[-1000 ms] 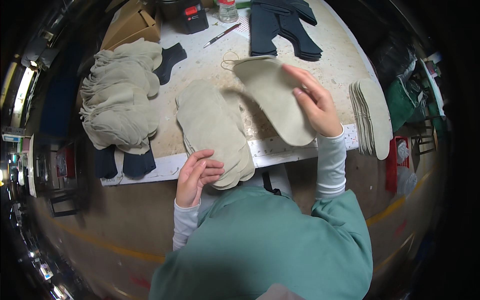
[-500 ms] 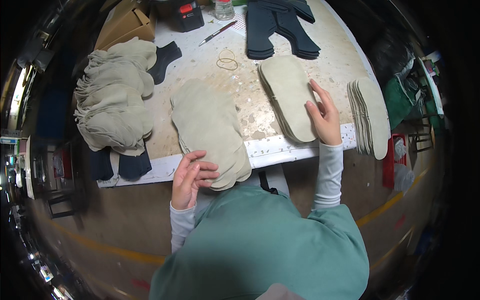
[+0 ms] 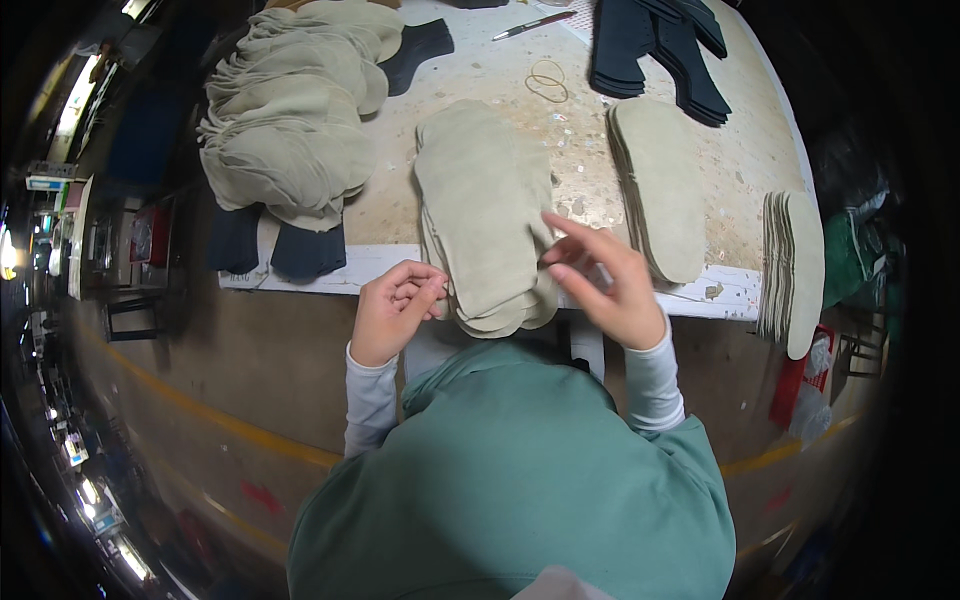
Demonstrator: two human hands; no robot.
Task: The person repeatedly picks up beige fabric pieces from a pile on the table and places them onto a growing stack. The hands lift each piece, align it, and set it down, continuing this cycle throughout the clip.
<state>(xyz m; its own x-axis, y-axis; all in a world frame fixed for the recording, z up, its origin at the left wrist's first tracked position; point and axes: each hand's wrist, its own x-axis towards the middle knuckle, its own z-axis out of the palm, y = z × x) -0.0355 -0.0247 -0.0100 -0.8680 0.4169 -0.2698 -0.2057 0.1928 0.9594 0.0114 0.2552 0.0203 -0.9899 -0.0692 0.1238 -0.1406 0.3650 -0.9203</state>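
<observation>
A loose pile of beige, sole-shaped insoles (image 3: 485,200) lies in front of me, its near end hanging past the table's front edge. At the pile's lower left, my left hand (image 3: 398,308) is closed, thumb against fingertips, pinching the edge of an insole. My right hand (image 3: 605,275) is open, thumb and fingers apart, with its fingertips at the pile's right edge. To the right stands a neat stack of insoles (image 3: 665,190), which neither hand touches.
A bigger heap of insoles (image 3: 290,110) fills the left side of the table (image 3: 400,215), over dark pieces (image 3: 308,252). Another insole stack (image 3: 800,270) sits at the right edge. Dark cut pieces (image 3: 665,50), rubber bands (image 3: 547,82) and a pen (image 3: 535,25) lie farther back.
My right hand has left the neat stack and moved left to the middle pile. My left hand's fingers have closed at the pile's edge. The view has shifted, moving the table in the picture.
</observation>
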